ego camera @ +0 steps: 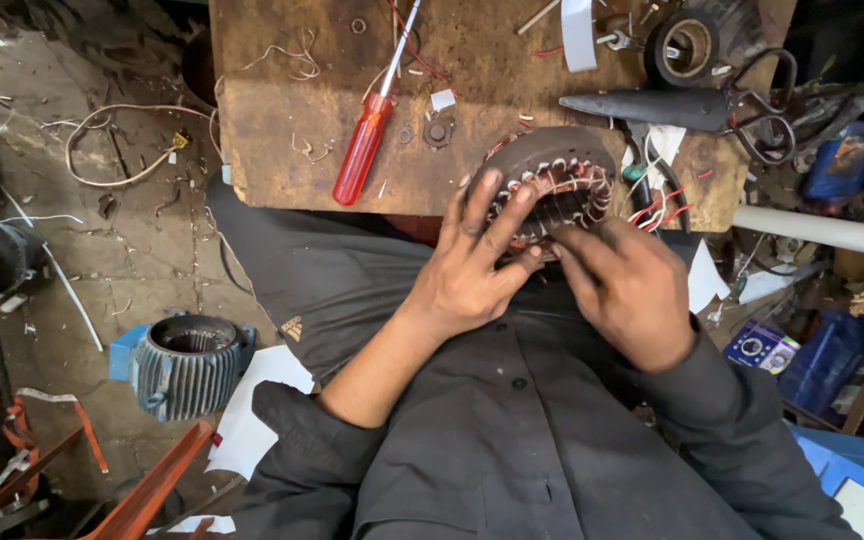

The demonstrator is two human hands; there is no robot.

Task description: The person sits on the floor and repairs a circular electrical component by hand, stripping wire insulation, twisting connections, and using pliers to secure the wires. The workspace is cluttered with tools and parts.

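At the near edge of the worn wooden worktop (282, 150), a round motor stator (557, 185) with copper windings and white slot liners sits tilted toward the person, half over the edge and resting against their lap. Both hands are on it. The left hand (472, 270) lies over the rim at about seven o'clock of the ring, its fingers (497, 205) spread and laid flat across the windings, pressing rather than gripping. The right hand (632, 290) meets the stator at about five o'clock; its fingers (577, 245) are bent close together at the lower edge of the coils, but I cannot tell whether they pinch anything, since the hand's back hides the tips.

Red and white lead wires (657, 205) trail from the stator at three o'clock. Farther back on the worktop, at ten o'clock from the stator, lies a screwdriver (367, 140) with a red translucent handle. Toward one o'clock sit a black tape roll (684, 48) and a pair of dark scissors (697, 108). Down on the littered floor, well apart at eight o'clock, stands a finned grey motor housing (187, 365).
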